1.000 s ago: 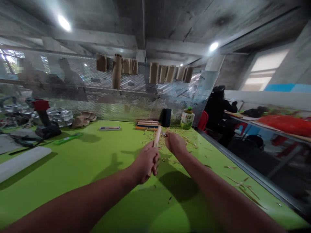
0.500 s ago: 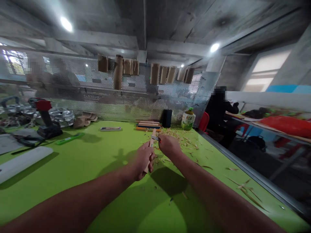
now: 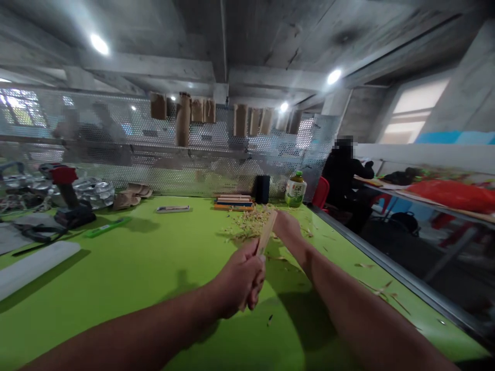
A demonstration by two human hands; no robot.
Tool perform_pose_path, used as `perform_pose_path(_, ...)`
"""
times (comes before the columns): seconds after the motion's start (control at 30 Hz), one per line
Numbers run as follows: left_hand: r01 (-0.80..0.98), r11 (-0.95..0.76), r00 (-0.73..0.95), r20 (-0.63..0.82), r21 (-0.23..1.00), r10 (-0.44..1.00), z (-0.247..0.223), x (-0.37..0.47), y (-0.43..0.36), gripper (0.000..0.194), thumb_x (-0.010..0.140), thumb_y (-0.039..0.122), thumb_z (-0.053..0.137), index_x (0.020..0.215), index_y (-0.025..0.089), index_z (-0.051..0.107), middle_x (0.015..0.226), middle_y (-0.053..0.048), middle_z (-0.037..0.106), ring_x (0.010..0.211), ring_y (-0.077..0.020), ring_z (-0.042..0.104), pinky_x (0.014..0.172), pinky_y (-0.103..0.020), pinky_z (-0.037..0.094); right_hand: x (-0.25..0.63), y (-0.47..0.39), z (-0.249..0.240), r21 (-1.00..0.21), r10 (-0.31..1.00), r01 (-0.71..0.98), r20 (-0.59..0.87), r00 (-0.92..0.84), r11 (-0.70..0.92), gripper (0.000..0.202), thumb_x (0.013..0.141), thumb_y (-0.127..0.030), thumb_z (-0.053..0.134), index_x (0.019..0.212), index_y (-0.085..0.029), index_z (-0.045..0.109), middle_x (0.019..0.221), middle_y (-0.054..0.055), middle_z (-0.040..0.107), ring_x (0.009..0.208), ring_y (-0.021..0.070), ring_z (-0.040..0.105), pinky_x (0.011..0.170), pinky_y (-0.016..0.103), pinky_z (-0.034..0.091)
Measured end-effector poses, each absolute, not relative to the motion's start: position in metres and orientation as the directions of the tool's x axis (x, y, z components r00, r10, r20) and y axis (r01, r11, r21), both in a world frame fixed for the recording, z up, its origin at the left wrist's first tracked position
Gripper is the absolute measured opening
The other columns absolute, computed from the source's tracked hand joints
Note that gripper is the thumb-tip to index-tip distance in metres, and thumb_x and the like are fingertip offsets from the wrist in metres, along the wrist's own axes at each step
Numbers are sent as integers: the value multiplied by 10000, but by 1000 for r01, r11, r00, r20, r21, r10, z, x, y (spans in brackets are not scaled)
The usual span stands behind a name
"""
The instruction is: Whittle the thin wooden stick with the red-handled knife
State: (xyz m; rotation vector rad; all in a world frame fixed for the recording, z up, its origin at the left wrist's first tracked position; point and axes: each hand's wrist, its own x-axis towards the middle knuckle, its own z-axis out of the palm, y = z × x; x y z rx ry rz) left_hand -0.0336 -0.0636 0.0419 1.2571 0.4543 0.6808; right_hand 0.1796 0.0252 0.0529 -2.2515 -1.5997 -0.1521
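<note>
My left hand (image 3: 243, 278) is closed round the lower part of a flat strip of wood (image 3: 266, 233), which tilts up and away to the right. Just beyond the strip's upper end is my right hand (image 3: 288, 225), its fingers curled and partly hidden behind the wood. Half a second earlier a short knife blade stuck out of that fist; from here the knife is hidden. Pale wood shavings (image 3: 247, 222) lie scattered on the green tabletop (image 3: 154, 268) around and behind the strip.
Along the back are a stack of wooden strips (image 3: 233, 202), a black block (image 3: 262, 189) and a green-capped bottle (image 3: 295, 190). At left lie a cordless drill (image 3: 64, 188), a green cutter (image 3: 108, 226) and a long white object (image 3: 36, 268). A person (image 3: 344, 172) sits to the right.
My left hand has moved right and nearer with the wood strip. The right hand has shifted slightly right, and the blade has gone out of sight behind the strip. The view has shifted slightly.
</note>
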Motion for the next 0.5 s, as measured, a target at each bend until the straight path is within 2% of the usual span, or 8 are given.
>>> perform_pose_path(0.07, -252, 161, 710, 69, 954, 701, 43, -35, -61, 359, 901, 357, 454, 1224, 206, 416, 572, 87, 428, 357, -52, 315, 324, -161, 320, 186, 27, 55, -269, 860, 906, 313, 402, -326, 363, 904, -283, 387, 1060, -184, 700, 971, 134, 702, 856, 218, 649, 685, 266, 408)
perform_pose_path(0.17, -287, 174, 653, 60, 942, 755, 47, -39, -47, 390, 881, 297, 459, 1258, 219, 394, 568, 93, 414, 355, -47, 306, 335, -150, 305, 175, 24, 57, -269, 845, 920, 384, 373, -285, 380, 921, -349, 375, 1043, -195, 700, 946, 127, 708, 841, 217, 648, 672, 262, 394)
perform_pose_path(0.27, -295, 157, 594, 52, 942, 803, 49, -41, -35, 396, 861, 262, 450, 1252, 225, 396, 554, 100, 394, 342, -47, 287, 331, -148, 281, 150, 15, 56, -202, 872, 965, 426, 242, -169, 326, 908, -342, 417, 1015, -218, 699, 903, 97, 712, 809, 204, 642, 662, 255, 376)
perform_pose_path(0.4, -275, 119, 571, 62, 954, 819, 49, -38, -33, 261, 830, 253, 449, 1088, 212, 462, 547, 103, 381, 329, -43, 266, 321, -151, 269, 124, 1, 53, -79, 900, 995, 428, 85, -56, 262, 891, -285, 443, 945, -224, 692, 863, 70, 707, 769, 180, 631, 639, 246, 348)
perform_pose_path(0.5, -255, 92, 531, 60, 963, 845, 49, -36, -35, 195, 813, 246, 453, 1005, 214, 473, 548, 101, 376, 331, -48, 269, 312, -156, 266, 118, -3, 53, -13, 906, 1000, 423, 30, -27, 251, 890, -269, 439, 912, -221, 684, 858, 68, 704, 770, 177, 628, 631, 249, 339)
